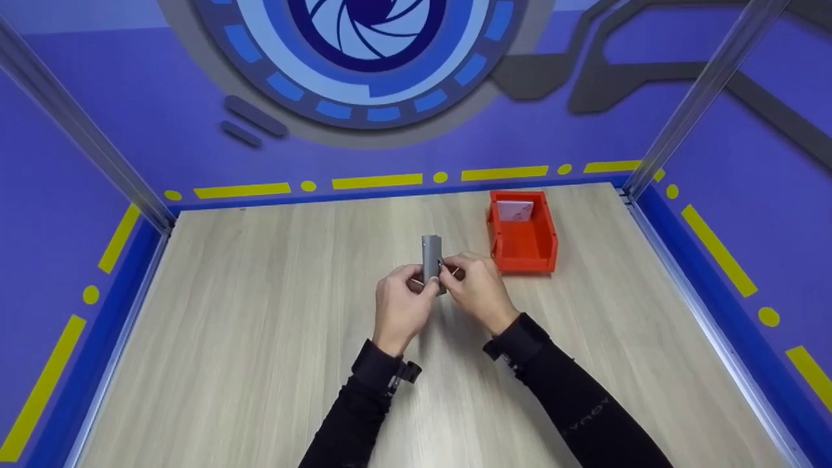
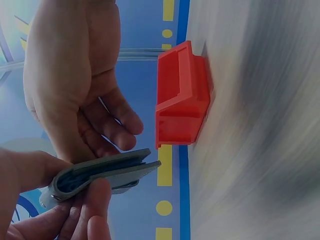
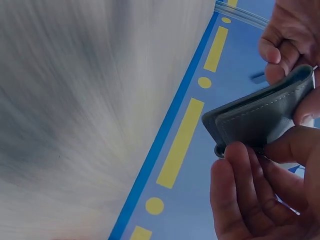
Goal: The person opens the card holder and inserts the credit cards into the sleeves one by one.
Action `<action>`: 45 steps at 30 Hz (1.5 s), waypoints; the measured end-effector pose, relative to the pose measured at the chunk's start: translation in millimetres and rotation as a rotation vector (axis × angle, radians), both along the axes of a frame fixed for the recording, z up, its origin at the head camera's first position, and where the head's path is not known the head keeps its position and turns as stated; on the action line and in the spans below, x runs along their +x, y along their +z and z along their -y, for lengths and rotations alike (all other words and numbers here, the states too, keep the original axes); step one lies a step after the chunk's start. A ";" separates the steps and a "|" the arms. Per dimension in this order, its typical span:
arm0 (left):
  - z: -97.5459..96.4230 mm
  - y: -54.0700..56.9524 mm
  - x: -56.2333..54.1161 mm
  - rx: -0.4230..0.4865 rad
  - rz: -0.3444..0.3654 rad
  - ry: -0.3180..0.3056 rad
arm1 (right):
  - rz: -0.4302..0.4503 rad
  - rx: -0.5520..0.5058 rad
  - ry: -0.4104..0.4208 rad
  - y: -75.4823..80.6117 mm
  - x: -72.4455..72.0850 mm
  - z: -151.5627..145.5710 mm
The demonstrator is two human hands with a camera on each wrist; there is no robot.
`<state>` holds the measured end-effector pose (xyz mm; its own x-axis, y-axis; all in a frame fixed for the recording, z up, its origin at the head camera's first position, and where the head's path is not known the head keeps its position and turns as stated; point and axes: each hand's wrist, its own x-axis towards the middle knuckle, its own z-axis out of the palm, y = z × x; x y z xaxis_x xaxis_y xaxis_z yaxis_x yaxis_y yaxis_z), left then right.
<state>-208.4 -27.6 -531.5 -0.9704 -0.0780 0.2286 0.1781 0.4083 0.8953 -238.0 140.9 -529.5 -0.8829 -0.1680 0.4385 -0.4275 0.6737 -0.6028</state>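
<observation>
Close over the table, a grey folded wallet (image 1: pixel 431 257) is held between both hands, its stitched face showing in the right wrist view. My left hand (image 1: pixel 400 305) grips its near left part, with the thumb across the front. From the other side my right hand (image 1: pixel 478 286) pinches the wallet's right edge between thumb and fingers. A small dark rounded piece (image 3: pixel 219 150) shows at that edge beside the right fingertips. Viewed from the left wrist, the wallet's fold (image 2: pixel 60 185) is curved and its two flaps stand slightly apart.
An orange-red open bin (image 1: pixel 523 240) stands beyond the right hand, with a pale pink patterned card (image 1: pixel 515 210) inside at its back. Blue-purple panels (image 1: pixel 390 156) with yellow marks enclose the wooden table (image 1: pixel 260 325) at the back and both sides.
</observation>
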 end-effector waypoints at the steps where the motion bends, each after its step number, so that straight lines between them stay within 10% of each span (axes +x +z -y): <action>1: -0.5 -0.1 0.0 0.003 0.001 -0.001 | -0.005 0.001 0.003 -0.7 -0.4 -0.4; 8: -1.0 -1.8 -1.2 0.039 0.034 -0.001 | 0.010 -0.083 0.016 -8.1 -1.3 -5.2; 20: 0.8 -3.6 -3.2 0.036 0.093 0.008 | 0.244 -0.518 -0.064 -20.8 3.2 -12.2; 29: 8.6 -1.1 -4.3 0.085 0.126 -0.002 | 0.252 -0.513 -0.130 -24.1 1.7 -17.6; 45: 15.8 -3.2 -10.6 0.206 0.245 -0.081 | 0.425 -0.559 0.031 -21.2 -4.5 -23.8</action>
